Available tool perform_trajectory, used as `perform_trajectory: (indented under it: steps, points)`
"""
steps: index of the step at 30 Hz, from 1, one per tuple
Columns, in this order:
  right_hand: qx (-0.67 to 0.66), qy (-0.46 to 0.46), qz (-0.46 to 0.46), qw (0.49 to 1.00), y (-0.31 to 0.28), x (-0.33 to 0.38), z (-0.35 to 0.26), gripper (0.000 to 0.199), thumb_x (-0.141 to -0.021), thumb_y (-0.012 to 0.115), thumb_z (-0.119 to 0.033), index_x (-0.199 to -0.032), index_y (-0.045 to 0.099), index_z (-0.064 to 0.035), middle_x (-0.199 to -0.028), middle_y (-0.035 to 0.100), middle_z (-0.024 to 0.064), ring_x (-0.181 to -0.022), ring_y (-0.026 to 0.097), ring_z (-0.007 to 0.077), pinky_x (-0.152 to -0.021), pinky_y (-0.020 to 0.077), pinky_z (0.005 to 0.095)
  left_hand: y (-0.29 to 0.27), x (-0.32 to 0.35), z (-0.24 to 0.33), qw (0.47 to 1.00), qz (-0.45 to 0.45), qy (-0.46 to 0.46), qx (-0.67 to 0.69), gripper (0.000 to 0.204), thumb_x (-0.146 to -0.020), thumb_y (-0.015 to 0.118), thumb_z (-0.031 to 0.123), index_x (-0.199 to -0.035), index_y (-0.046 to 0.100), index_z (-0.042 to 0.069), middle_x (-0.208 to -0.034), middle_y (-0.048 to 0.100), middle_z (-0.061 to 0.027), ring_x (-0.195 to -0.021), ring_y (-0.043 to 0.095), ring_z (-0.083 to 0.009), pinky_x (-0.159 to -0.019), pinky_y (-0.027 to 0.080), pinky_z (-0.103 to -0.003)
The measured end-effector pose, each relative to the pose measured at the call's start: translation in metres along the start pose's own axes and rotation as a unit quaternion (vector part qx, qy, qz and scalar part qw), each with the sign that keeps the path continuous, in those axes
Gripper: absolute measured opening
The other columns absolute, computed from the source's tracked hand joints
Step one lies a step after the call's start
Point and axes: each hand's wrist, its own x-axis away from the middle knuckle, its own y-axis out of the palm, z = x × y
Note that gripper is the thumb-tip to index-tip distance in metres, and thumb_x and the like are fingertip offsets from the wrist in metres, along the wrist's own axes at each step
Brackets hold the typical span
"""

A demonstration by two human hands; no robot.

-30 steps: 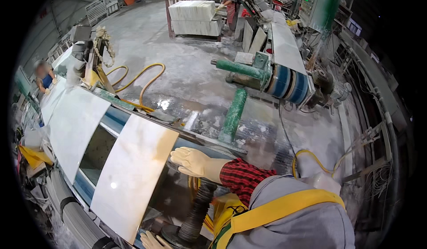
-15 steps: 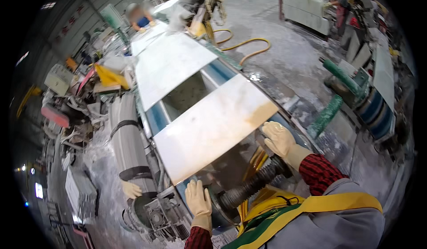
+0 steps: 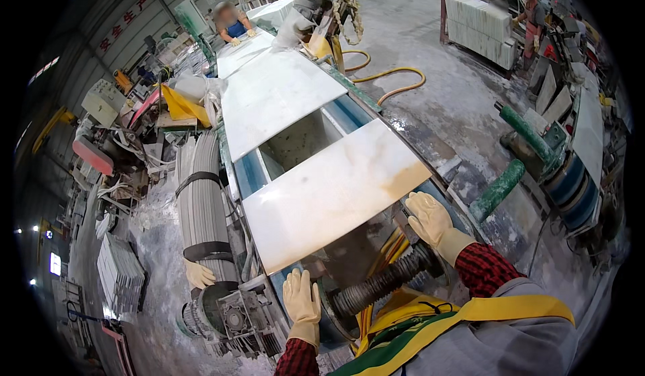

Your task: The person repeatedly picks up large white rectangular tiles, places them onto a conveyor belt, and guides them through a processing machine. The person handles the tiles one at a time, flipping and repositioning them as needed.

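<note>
Receiving the white stone slab point(image 3: 332, 191) at the frame's centre, the left hand point(image 3: 302, 300) rests flat-fingered at its near lower corner and the right hand point(image 3: 428, 216) cups its right edge with loosely curled fingers; next seems a firm two-handed grip to draw it off the conveyor point(image 3: 250, 174).

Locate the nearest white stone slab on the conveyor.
The white stone slab lies centre frame on the conveyor, its near edge between the left hand and right hand.

- Left hand point(image 3: 302, 302): gloved, fingers pointing up and forward, lying flat, no grip closing.
- Right hand point(image 3: 430, 218): gloved, arm extending forward, palm pressing down, fingers spreading.
</note>
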Motion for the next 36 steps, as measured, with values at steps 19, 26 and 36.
perform_trajectory:
  steps: [19,26,36]
  points:
    - [-0.046,0.002,0.020,0.999,-0.010,0.003,-0.006,0.043,-0.089,0.071,-0.019,-0.128,0.064,-0.0014,-0.137,0.066,0.0223,-0.132,0.058,0.0391,-0.119,0.0432,0.0475,-0.006,0.006,0.005,1.000,0.022,0.012,0.012,0.045,-0.097,0.070,0.021,-0.138,0.064,0.003,-0.148,0.060,-0.0264,-0.135,0.056,-0.0482,-0.119,0.040,-0.056]
    - [-0.066,-0.006,0.034,0.997,-0.002,0.009,0.000,0.044,-0.089,0.071,-0.018,-0.128,0.065,0.0012,-0.139,0.065,0.0247,-0.134,0.057,0.0440,-0.120,0.0424,0.0504,-0.005,0.008,0.004,0.999,0.032,0.018,0.003,0.046,-0.096,0.072,0.021,-0.138,0.065,0.003,-0.143,0.064,-0.0275,-0.133,0.058,-0.0483,-0.118,0.041,-0.055]
    - [-0.035,-0.003,0.014,0.999,0.006,0.015,0.003,0.048,-0.091,0.070,-0.019,-0.135,0.062,0.0002,-0.142,0.063,0.0248,-0.136,0.056,0.0441,-0.124,0.0386,0.0501,-0.007,0.014,0.004,1.000,0.017,0.014,0.022,0.046,-0.100,0.067,0.022,-0.142,0.061,0.003,-0.149,0.058,-0.0273,-0.139,0.053,-0.0481,-0.122,0.037,-0.055]
